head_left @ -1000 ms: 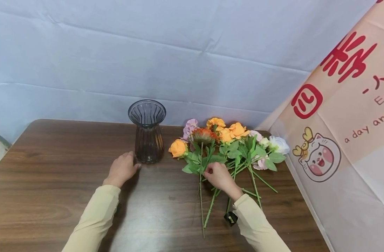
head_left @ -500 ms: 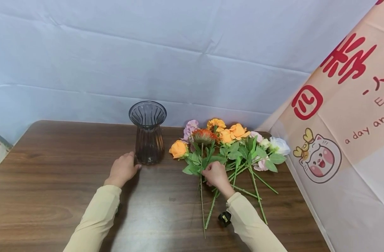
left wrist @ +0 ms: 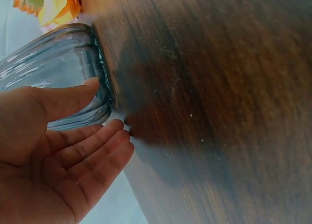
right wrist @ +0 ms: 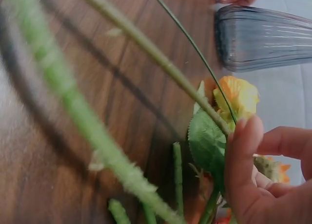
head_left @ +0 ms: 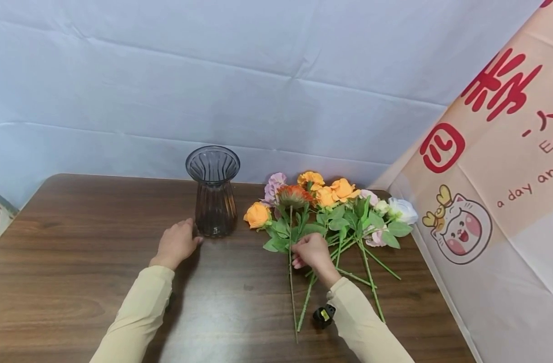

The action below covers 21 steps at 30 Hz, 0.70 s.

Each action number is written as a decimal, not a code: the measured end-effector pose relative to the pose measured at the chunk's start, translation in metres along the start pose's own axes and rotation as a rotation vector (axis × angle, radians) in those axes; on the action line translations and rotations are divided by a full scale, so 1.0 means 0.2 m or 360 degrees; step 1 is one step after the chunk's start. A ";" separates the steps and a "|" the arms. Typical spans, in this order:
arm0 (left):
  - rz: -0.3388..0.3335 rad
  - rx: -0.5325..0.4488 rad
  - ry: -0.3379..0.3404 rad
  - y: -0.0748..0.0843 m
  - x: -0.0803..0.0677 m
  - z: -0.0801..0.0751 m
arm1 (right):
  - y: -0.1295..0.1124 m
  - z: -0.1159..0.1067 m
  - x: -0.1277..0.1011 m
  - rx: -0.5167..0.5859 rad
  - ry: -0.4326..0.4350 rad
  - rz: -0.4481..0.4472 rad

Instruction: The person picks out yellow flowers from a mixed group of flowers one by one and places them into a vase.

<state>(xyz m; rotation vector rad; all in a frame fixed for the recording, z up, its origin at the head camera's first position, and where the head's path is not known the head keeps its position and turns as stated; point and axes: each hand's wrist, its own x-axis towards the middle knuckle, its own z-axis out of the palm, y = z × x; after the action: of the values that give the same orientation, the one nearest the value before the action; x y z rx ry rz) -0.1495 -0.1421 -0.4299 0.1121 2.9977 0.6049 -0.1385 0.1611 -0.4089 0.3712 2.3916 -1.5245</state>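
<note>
Nearest, on the brown table (head_left: 76, 282), thin green stems (head_left: 291, 287) are pinched by the right hand (head_left: 312, 252) just below the leaves. These artificial flowers (head_left: 322, 201) are judged light and bendy, best held mid-stem. Farther left, the left hand (head_left: 176, 243) lies relaxed and uncurled, its thumb touching the ribbed glass vase (head_left: 214, 194), judged heavy, slippery and breakable.

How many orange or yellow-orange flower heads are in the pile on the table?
4: one orange rose nearest the vase, a darker orange bloom behind it, and two yellow-orange ones at the back. Leaves may hide more.
</note>
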 end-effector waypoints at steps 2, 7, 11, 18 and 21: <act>-0.0004 0.0001 -0.0005 0.00 0.00 0.00 | 0.00 -0.02 0.00 0.0075 -0.0041 0.0025; -0.0006 0.0011 -0.0009 0.00 0.01 0.00 | -0.01 -0.06 -0.02 0.0248 -0.0163 0.0052; -0.0008 0.0013 -0.0004 0.00 0.01 0.00 | -0.02 -0.09 -0.02 0.0333 -0.0273 0.0073; -0.0006 0.0001 -0.0002 -0.01 0.01 0.00 | -0.02 -0.12 -0.01 0.0396 -0.0357 0.0114; -0.0003 0.0002 -0.0001 -0.02 0.02 0.00 | -0.01 -0.12 -0.01 0.0375 -0.0383 0.0115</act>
<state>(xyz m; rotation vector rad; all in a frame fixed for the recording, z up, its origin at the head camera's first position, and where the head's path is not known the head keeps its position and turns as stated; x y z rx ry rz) -0.1528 -0.1449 -0.4308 0.1095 2.9973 0.6024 -0.1402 0.1823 -0.3960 0.3001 2.0032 -1.7161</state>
